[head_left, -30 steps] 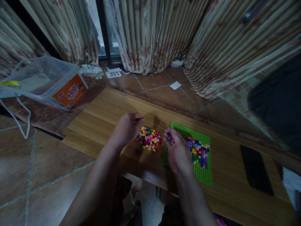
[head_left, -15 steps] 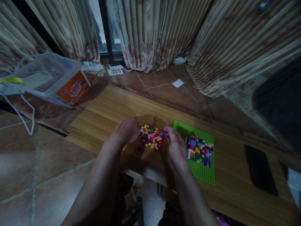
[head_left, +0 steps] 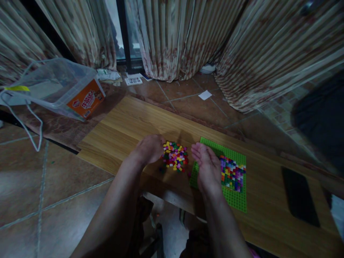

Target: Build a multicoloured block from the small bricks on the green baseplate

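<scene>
A pile of small, many-coloured toy bricks (head_left: 175,156) lies loose on the wooden tabletop (head_left: 129,118). My left hand (head_left: 151,148) rests at the pile's left edge, back upward and fingers bent down; its fingertips are mostly hidden. On the other side, my right hand (head_left: 208,165) is open, fingers stretched out and palm turned toward the pile, with a gap between them. It hangs over the left part of a green studded baseplate (head_left: 233,202). A tight block of coloured bricks (head_left: 233,173) sits on that plate, its left end partly covered by my right hand.
A black flat object (head_left: 299,197) lies at the right of the table. Beyond the table's left end stands a clear plastic bin (head_left: 64,89) with an orange label. Striped curtains (head_left: 172,39) hang behind, and papers (head_left: 133,80) lie on the tiled floor.
My right hand has drawn back to the right from the pile and opened its fingers. The pile's right side looks more gathered. My left hand stays at the left edge; the view has shifted slightly.
</scene>
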`<state>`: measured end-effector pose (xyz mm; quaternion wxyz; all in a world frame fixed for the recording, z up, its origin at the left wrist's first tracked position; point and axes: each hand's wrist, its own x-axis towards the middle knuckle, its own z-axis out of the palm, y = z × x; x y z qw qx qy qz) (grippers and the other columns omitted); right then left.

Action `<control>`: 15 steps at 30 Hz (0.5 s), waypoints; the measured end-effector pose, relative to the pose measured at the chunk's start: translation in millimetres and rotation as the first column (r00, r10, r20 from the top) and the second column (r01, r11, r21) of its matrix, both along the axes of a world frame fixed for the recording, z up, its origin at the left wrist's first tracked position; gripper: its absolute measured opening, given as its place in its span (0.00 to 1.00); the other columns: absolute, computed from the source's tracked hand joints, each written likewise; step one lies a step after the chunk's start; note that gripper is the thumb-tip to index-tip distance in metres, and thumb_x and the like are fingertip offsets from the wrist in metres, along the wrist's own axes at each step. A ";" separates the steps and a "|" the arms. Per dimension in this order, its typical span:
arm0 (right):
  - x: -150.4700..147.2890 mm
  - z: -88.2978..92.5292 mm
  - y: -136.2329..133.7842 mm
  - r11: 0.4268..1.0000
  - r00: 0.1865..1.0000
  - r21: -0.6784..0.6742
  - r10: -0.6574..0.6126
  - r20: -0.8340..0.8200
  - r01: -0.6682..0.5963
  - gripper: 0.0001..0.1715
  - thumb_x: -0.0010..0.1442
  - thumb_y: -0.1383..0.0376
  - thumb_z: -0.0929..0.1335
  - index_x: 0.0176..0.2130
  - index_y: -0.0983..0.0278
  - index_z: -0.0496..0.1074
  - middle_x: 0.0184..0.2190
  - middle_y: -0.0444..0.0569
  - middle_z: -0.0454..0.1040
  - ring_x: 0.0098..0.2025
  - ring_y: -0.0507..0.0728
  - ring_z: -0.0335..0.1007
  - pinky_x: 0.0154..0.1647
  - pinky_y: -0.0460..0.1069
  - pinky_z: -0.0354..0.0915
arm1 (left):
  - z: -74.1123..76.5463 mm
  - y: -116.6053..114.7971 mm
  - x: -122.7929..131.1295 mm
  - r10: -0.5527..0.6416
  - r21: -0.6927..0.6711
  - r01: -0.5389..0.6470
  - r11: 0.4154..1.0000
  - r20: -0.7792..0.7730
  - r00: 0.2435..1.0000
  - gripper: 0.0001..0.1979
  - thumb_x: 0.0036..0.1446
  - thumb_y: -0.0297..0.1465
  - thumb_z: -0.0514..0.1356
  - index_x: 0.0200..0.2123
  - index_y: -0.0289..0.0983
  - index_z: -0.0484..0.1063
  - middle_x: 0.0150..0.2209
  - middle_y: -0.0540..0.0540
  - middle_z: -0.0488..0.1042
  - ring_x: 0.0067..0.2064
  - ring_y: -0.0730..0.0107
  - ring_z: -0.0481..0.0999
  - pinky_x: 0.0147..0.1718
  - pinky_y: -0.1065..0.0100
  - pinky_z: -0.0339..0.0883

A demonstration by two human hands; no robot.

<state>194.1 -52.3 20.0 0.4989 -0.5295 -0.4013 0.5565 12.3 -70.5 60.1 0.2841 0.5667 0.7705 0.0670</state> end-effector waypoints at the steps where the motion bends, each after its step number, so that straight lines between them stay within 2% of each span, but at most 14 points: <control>1: 1.5 1.7 0.1 1.000 0.999 0.025 0.005 0.034 -0.006 0.15 0.57 0.54 0.71 0.38 0.61 0.78 0.37 0.46 0.80 0.41 0.54 0.75 0.45 0.50 0.67 | 0.6 0.1 0.0 0.005 -0.008 -0.005 1.000 -0.006 1.000 0.17 0.57 0.26 0.49 0.41 0.38 0.77 0.40 0.39 0.80 0.44 0.57 0.79 0.41 0.65 0.67; 2: 2.6 3.5 -0.7 0.998 0.996 0.063 0.025 0.084 -0.030 0.13 0.57 0.55 0.71 0.37 0.60 0.78 0.36 0.45 0.80 0.40 0.54 0.74 0.45 0.50 0.67 | 1.3 0.2 0.0 0.006 -0.013 -0.006 1.000 -0.014 1.000 0.17 0.57 0.26 0.49 0.41 0.38 0.77 0.40 0.39 0.81 0.44 0.57 0.79 0.41 0.65 0.67; 4: 3.0 6.6 -4.9 0.971 0.964 0.174 0.119 0.238 -0.163 0.07 0.57 0.59 0.71 0.36 0.58 0.78 0.36 0.45 0.78 0.40 0.55 0.73 0.46 0.51 0.66 | 2.5 0.2 0.0 0.000 -0.015 0.000 1.000 -0.035 0.999 0.17 0.58 0.27 0.48 0.40 0.37 0.77 0.39 0.39 0.81 0.42 0.57 0.79 0.40 0.66 0.67; 6: 1.4 7.1 -11.4 0.884 0.867 0.276 0.231 0.442 -0.376 0.04 0.58 0.64 0.70 0.35 0.57 0.78 0.37 0.45 0.77 0.42 0.57 0.71 0.48 0.53 0.64 | 3.1 0.0 0.0 -0.005 -0.009 0.005 1.000 -0.047 0.999 0.17 0.59 0.28 0.48 0.40 0.37 0.77 0.38 0.38 0.80 0.41 0.57 0.79 0.38 0.66 0.67; 8: -1.8 3.9 -17.9 0.761 0.727 0.313 0.286 0.625 -0.568 0.07 0.58 0.68 0.69 0.34 0.56 0.78 0.39 0.47 0.75 0.45 0.59 0.69 0.50 0.54 0.63 | 2.8 -0.1 0.1 -0.005 0.001 0.005 1.000 -0.052 0.999 0.17 0.60 0.28 0.48 0.40 0.37 0.77 0.39 0.38 0.80 0.41 0.57 0.79 0.37 0.66 0.67; 9: -3.7 1.1 -20.6 0.708 0.662 0.312 0.286 0.693 -0.633 0.09 0.58 0.69 0.68 0.34 0.56 0.78 0.40 0.48 0.75 0.46 0.59 0.68 0.50 0.55 0.62 | 2.5 -0.1 0.2 -0.003 0.006 0.003 1.000 -0.053 0.999 0.17 0.60 0.29 0.48 0.41 0.36 0.77 0.39 0.38 0.80 0.41 0.58 0.79 0.37 0.66 0.67; 11: -7.7 -4.9 -24.3 0.646 0.565 0.301 0.247 0.787 -0.701 0.12 0.58 0.71 0.67 0.37 0.58 0.78 0.43 0.50 0.73 0.47 0.61 0.66 0.51 0.56 0.62 | 2.1 0.0 0.8 0.013 0.009 -0.013 1.000 -0.054 0.998 0.17 0.61 0.30 0.47 0.40 0.36 0.76 0.40 0.37 0.80 0.41 0.59 0.79 0.37 0.67 0.67; 15: -13.2 -10.9 -25.5 0.619 0.435 0.260 0.147 0.889 -0.741 0.13 0.59 0.71 0.66 0.40 0.62 0.78 0.46 0.53 0.70 0.48 0.63 0.62 0.50 0.57 0.64 | 2.7 0.3 2.2 0.043 0.006 -0.043 0.999 -0.045 0.998 0.19 0.63 0.32 0.45 0.41 0.35 0.76 0.42 0.37 0.80 0.41 0.61 0.79 0.36 0.68 0.66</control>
